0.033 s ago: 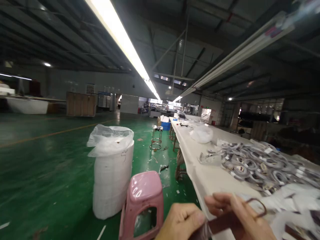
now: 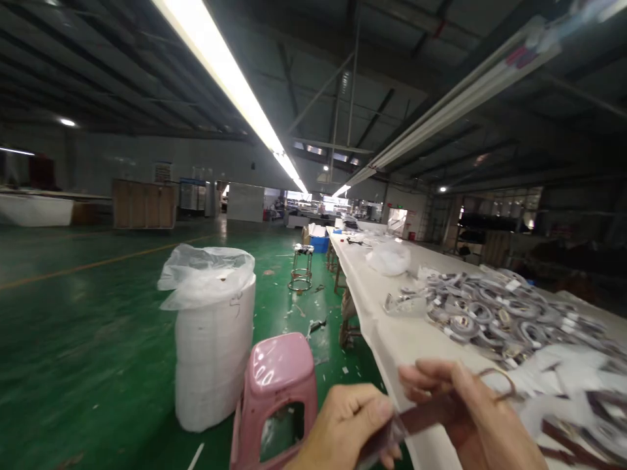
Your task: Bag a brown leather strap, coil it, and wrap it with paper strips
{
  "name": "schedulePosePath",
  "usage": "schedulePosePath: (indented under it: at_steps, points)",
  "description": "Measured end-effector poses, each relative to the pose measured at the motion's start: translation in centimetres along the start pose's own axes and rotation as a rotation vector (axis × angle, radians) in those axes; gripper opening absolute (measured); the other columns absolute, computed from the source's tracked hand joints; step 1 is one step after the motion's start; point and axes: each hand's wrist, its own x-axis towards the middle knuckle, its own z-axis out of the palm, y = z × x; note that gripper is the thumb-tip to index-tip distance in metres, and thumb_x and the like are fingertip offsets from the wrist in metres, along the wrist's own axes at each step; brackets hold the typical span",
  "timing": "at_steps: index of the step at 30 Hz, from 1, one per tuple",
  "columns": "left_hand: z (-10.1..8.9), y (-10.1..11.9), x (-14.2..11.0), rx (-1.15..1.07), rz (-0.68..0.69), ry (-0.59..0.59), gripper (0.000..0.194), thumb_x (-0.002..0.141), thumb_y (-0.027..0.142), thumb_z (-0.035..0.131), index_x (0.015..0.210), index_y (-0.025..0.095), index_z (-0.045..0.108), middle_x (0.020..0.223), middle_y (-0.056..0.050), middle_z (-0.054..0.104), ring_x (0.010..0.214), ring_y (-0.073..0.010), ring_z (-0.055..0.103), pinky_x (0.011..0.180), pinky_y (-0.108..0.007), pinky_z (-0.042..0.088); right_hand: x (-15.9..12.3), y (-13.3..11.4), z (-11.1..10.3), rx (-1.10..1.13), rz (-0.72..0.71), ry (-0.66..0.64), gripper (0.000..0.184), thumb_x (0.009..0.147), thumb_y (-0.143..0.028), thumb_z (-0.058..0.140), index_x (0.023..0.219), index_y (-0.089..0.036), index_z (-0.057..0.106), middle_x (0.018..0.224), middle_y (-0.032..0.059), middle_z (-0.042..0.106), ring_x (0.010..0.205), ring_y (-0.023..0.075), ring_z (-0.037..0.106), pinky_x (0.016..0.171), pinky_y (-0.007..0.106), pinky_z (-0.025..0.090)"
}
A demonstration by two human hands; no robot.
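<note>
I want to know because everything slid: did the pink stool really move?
No. The pink stool sits just as close beside the white roll; only the camera turned.

Both hands [image 2: 421, 424] cut off below; strap [image 2: 426, 418] blurred

No legible text, label, brand, number or sign; the notices on the far wall [image 2: 162, 172] are too blurred

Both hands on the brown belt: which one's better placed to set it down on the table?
Probably the right hand. It grips the belt near its buckle end, over the white table. The left hand holds the other end off the table edge, above the pink stool.
</note>
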Motion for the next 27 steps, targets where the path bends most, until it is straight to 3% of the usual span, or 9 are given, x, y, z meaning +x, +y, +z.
schedulePosePath:
  at_steps: [3,6,8,12,15,19,22,24,27]
  points:
    - [0.0,1.8,1.4,0.064,0.051,-0.016,0.051,0.090,0.062,0.057,0.075,0.014,0.068,0.069,-0.006,0.071,0.064,-0.0186,0.065,0.060,-0.026,0.045,1.0,-0.9,0.5,0.018,-0.127,-0.035,0.053,0.081,-0.067,0.068,0.094,-0.017,0.077,0.101,0.0143,0.079,0.098,0.0280,0.072,0.096,0.043,0.053]
    - [-0.4,3.5,2.8,0.183,0.132,-0.037,0.049,0.095,0.055,0.053,0.073,0.015,0.070,0.073,-0.006,0.073,0.070,-0.0198,0.066,0.067,-0.027,0.046,2.1,-1.1,0.9,-0.086,-0.104,-0.205,0.053,0.091,-0.064,0.057,0.101,-0.016,0.077,0.106,0.0146,0.077,0.082,0.0238,0.072,0.086,0.042,0.054]
    - [-0.6,4.3,3.8,0.211,0.156,-0.032,0.048,0.096,0.053,0.052,0.074,0.015,0.071,0.073,-0.007,0.073,0.069,-0.0203,0.066,0.066,-0.027,0.046,2.8,-1.1,1.2,-0.107,-0.166,-0.211,0.050,0.094,-0.061,0.054,0.106,-0.017,0.077,0.106,0.0126,0.076,0.084,0.0217,0.070,0.082,0.037,0.054]
    - [-0.6,5.1,5.7,0.226,0.221,-0.076,0.046,0.097,0.050,0.052,0.075,0.015,0.072,0.073,-0.006,0.073,0.071,-0.0209,0.066,0.067,-0.028,0.048,4.3,-0.9,1.6,-0.173,-0.163,-0.283,0.052,0.094,-0.061,0.054,0.107,-0.017,0.077,0.074,0.0057,0.070,0.065,0.0163,0.061,0.061,0.028,0.048]
    - [-0.5,5.5,7.0,0.211,0.236,-0.092,0.043,0.097,0.049,0.053,0.078,0.016,0.072,0.073,-0.006,0.072,0.069,-0.0202,0.065,0.065,-0.027,0.047,5.4,-0.7,1.7,-0.177,-0.179,-0.266,0.053,0.092,-0.063,0.054,0.114,-0.020,0.076,0.089,0.0067,0.071,0.065,0.0145,0.058,0.058,0.026,0.046]
    - [-0.2,6.1,8.3,0.166,0.225,-0.119,0.044,0.096,0.049,0.054,0.072,0.015,0.068,0.068,-0.004,0.068,0.064,-0.0172,0.062,0.062,-0.024,0.047,6.8,-1.0,1.9,-0.219,-0.175,-0.310,0.055,0.093,-0.065,0.052,0.118,-0.022,0.074,0.082,0.0050,0.069,0.061,0.0129,0.053,0.055,0.025,0.042]
    - [0.2,6.3,9.2,0.144,0.198,-0.141,0.042,0.093,0.051,0.059,0.071,0.015,0.066,0.067,-0.003,0.067,0.059,-0.0162,0.061,0.055,-0.023,0.046,7.5,-0.7,1.8,-0.128,-0.186,-0.252,0.055,0.093,-0.066,0.052,0.125,-0.025,0.070,0.118,0.0088,0.070,0.079,0.0160,0.060,0.060,0.025,0.044]
    - [0.4,6.1,9.7,0.147,0.242,-0.116,0.040,0.092,0.049,0.061,0.071,0.016,0.066,0.066,-0.002,0.065,0.060,-0.0154,0.059,0.055,-0.022,0.046,7.4,0.4,1.6,-0.028,-0.127,-0.258,0.061,0.090,-0.069,0.055,0.131,-0.025,0.065,0.124,0.0090,0.068,0.082,0.0167,0.061,0.062,0.025,0.045]
    - [0.4,5.5,10.4,0.143,0.297,0.000,0.034,0.090,0.046,0.065,0.073,0.017,0.068,0.068,0.000,0.065,0.065,-0.0143,0.059,0.060,-0.020,0.047,6.9,3.4,1.2,0.103,-0.104,-0.342,0.067,0.084,-0.068,0.063,0.133,-0.023,0.061,0.113,0.0079,0.070,0.083,0.0180,0.063,0.071,0.028,0.049]
